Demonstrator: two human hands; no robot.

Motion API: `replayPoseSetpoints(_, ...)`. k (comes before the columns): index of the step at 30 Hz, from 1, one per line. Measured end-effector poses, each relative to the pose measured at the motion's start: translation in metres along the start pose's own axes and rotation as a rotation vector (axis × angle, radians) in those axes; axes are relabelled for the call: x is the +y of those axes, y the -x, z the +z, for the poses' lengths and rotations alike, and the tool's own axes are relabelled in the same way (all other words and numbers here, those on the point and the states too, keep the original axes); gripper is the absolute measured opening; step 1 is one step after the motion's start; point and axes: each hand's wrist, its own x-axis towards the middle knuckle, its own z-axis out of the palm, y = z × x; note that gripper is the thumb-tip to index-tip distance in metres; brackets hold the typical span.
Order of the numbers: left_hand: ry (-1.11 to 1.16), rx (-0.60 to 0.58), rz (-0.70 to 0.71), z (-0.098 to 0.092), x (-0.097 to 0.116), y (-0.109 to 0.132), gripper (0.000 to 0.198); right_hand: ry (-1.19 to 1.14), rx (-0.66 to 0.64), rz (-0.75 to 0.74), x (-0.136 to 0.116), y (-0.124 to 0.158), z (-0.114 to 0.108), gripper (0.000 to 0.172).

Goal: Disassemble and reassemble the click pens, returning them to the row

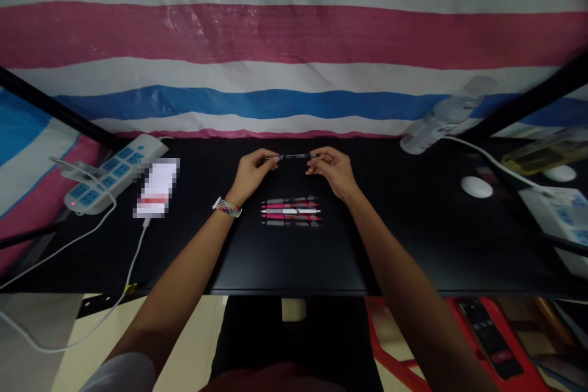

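Between my two hands a dark pen [294, 156] lies level, just over or on the far part of the black table [303, 263]. My left hand [255, 173] pinches its left end between thumb and fingers; a woven multicoloured band circles that wrist. At the other end, the fingertips of my right hand [334, 170] close on the pen. Nearer to me, several pens lie side by side in a neat stack of rows: a grey pen [287, 200] at the back, a white pen [290, 211] in the middle, red ones around it, and a dark pen [290, 223] in front.
To the left are a white power strip [117, 174] and a phone [156, 187] on a charging cable. A clear bottle [441, 119], a white mouse-like object [476, 187] and another power strip [563, 214] stand right. A striped sheet [294, 37] hangs behind; a red stool [478, 318] is below.
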Motion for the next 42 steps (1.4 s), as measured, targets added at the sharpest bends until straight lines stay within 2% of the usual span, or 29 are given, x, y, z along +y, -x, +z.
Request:
replayPoseSetpoints(6, 0.015, 0.019, 0.008, 0.001, -0.007, -0.004, 0.027, 0.015, -0.055, -0.013, -0.002, 0.001, -0.002, 0.032)
replayPoseSetpoints(11, 0.017, 0.026, 0.024, 0.001, -0.005, -0.005, 0.029, -0.006, -0.037, -0.008, -0.003, 0.0, -0.002, 0.04)
replayPoseSetpoints(17, -0.019, 0.064, -0.001, 0.003, 0.0, -0.007, 0.055, 0.04, -0.034, -0.017, -0.001, -0.002, 0.001, 0.05)
replayPoseSetpoints(22, -0.026, 0.091, -0.011, 0.003, 0.002, -0.007, 0.071, 0.131, -0.049, -0.105, 0.0, -0.002, 0.001, 0.034)
replayPoseSetpoints(24, -0.033, 0.081, -0.012, 0.003, 0.003, -0.007, 0.072, 0.127, -0.058, -0.118, -0.001, -0.002, 0.0, 0.03)
replayPoseSetpoints(32, -0.045, 0.045, 0.002, 0.004, 0.002, -0.01, 0.067, 0.065, -0.06, -0.102, -0.005, -0.003, -0.003, 0.031)
replayPoseSetpoints(37, -0.059, 0.039, 0.001, 0.005, 0.003, -0.011, 0.062, 0.044, -0.049, -0.076, -0.001, -0.007, -0.005, 0.045)
replayPoseSetpoints(42, -0.092, 0.045, 0.011, 0.004, 0.006, -0.01, 0.066, 0.063, -0.074, -0.074, 0.002, -0.01, -0.008, 0.037)
